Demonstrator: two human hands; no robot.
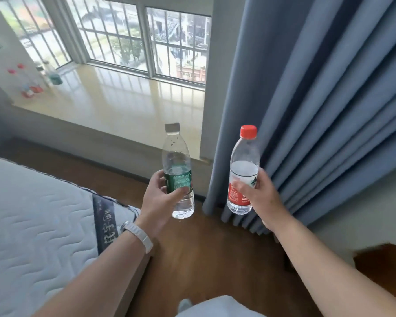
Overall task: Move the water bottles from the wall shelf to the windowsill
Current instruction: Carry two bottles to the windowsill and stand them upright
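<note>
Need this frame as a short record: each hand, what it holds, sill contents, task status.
left hand: closed grip on green-label bottle, upright, grey cap
right hand: closed grip on red-label bottle, upright, red cap
windowsill: bottles at far left, blurred, count unclear
near left: mattress
near right: blue curtain
status: both held bottles not yet on the sill

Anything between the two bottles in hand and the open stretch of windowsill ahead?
Nothing visible. The green-label bottle and red-label bottle face bare windowsill; the bottles already there stand far left, and the curtain hangs off to the right.
</note>
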